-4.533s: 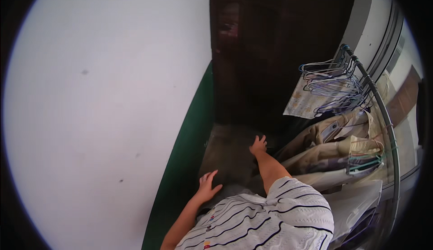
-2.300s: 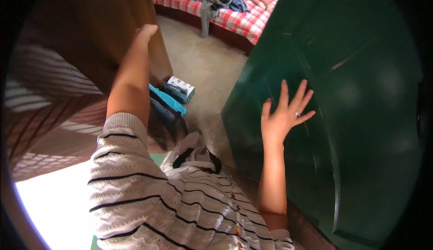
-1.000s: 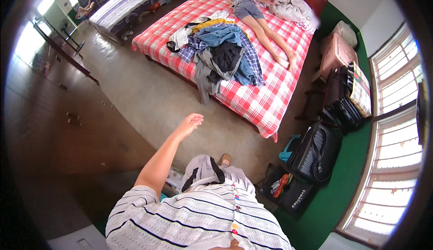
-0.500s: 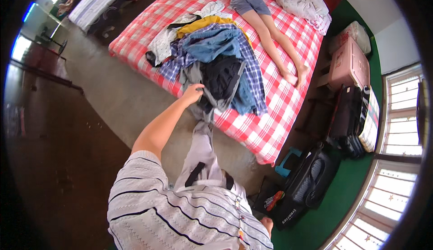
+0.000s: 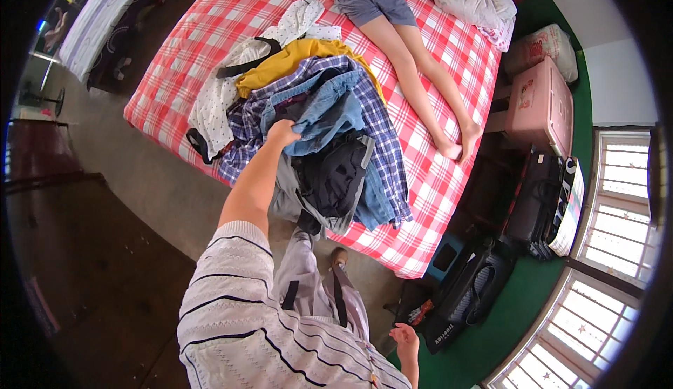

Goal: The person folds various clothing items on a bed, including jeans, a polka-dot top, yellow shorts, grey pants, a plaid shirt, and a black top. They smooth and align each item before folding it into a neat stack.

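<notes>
My left hand (image 5: pixel 282 135) is closed on the edge of a blue denim garment (image 5: pixel 328 117) on top of a clothes pile. Just below that hand lies a grey and black garment (image 5: pixel 335 178), its grey part hanging over the bed's edge. A blue checked shirt (image 5: pixel 387 133) spreads beneath the denim, with a yellow garment (image 5: pixel 280 63) and a white dotted garment (image 5: pixel 210 112) on the far and left sides. My right hand (image 5: pixel 404 338) hangs low beside my body, holding nothing, its fingers loosely curled and apart.
The bed has a red and white checked sheet (image 5: pixel 427 213). Another person (image 5: pixel 413 59) lies on it, legs stretched toward the near right. A pink case (image 5: pixel 540 108) and black bags (image 5: pixel 477 284) line the right wall. A crumpled quilt (image 5: pixel 470 0) is at the far right.
My left hand has let go of the grey garment and moved farther away to grip the denim. I am closer to the bed. My right hand has come further into view.
</notes>
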Motion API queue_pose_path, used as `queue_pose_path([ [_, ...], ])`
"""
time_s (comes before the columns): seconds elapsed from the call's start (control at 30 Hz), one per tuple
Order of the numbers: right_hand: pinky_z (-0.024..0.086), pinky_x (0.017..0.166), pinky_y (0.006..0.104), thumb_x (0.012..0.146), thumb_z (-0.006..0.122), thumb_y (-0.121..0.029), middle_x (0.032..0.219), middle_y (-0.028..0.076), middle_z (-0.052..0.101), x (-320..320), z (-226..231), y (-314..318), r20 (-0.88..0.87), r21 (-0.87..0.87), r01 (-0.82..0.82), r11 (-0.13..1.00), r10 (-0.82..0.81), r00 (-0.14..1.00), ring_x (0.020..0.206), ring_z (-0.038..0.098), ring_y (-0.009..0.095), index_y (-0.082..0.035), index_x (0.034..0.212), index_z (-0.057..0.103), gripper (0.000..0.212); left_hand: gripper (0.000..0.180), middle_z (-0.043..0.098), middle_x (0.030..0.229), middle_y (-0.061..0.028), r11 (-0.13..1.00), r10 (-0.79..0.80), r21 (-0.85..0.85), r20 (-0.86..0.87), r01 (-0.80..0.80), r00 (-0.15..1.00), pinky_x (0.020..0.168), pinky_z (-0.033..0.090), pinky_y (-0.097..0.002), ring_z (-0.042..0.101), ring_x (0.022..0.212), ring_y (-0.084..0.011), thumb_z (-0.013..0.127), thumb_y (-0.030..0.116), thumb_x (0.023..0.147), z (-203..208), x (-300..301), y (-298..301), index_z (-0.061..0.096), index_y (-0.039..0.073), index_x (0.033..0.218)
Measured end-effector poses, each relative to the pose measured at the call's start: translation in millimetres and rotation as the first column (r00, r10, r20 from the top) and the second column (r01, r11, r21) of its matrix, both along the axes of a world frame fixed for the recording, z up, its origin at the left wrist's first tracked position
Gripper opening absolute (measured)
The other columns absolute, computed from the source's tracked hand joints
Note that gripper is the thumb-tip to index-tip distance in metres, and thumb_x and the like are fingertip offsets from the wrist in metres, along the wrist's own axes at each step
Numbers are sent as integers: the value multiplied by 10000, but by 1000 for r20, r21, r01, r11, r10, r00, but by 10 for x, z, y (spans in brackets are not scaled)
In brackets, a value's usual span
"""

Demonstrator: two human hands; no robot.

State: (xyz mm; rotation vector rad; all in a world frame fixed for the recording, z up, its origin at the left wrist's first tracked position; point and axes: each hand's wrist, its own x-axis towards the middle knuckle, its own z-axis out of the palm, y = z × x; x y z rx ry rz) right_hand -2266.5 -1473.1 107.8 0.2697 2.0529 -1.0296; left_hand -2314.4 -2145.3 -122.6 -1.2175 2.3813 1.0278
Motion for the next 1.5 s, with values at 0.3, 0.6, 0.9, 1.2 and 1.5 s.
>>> queue_pose_path([
  [0.3, 500, 774, 273, 907, 555, -26, 895, 79, 638, -716, 72, -735, -156, -199, -180, 963, 150, 976, 839, 623, 149, 13, 1079, 572, 177, 447, 653, 1003, -183, 949, -309, -251, -633, 188, 710, 798, 488, -403, 619, 942, -349, 752, 329, 729, 2227, -1351, 87, 651, 38, 1053],
  [0.6, 355, 1024, 472, 758, 743, -105, 1413, 216, 325, -2516, 1374, -2170, -927, 173, -681, 712, 351, 132, 1309, 322, 406, -39, 1420, 250, 828, 347, 671, 990, -132, 820, -556, -419, -745, 389, 369, 783, 510, -339, 657, 899, -257, 773, 86, 697, 4524, -1520, 1329, 653, 10, 1013],
  [0.9, 477, 810, 297, 731, 744, -115, 967, 99, 671, -3429, 1438, -2452, -828, -355, -461, 814, -45, 559, 912, 621, 177, -16, 1143, 588, 452, 683, 538, 1251, -169, 641, -763, -758, -609, 123, 217, 962, 407, -423, 485, 1171, -353, 819, 282, 640, 4408, -1583, 2172, 546, 109, 1241],
  [1.2, 421, 906, 268, 849, 642, -30, 1074, 32, 612, -2932, 870, -1362, -699, -374, -146, 916, -174, 694, 991, 565, 131, 4, 1137, 576, 297, 1469, -131, 1509, -277, 861, 362, 247, 318, -445, 876, 1097, 127, -606, -44, 1381, -510, 798, 718, 412, 639, 807, 2753, -111, 289, 1483],
  [1.5, 435, 796, 219, 833, 644, 25, 1018, -3, 611, -2378, 696, -1198, -578, -361, -12, 932, -213, 787, 904, 551, 74, -21, 1128, 579, 306, 661, 593, 1192, -211, 665, 740, 165, -16, -728, 672, 951, 443, -391, 571, 1106, -336, 767, 176, 653, -1015, 881, 2781, 518, -3, 1238],
])
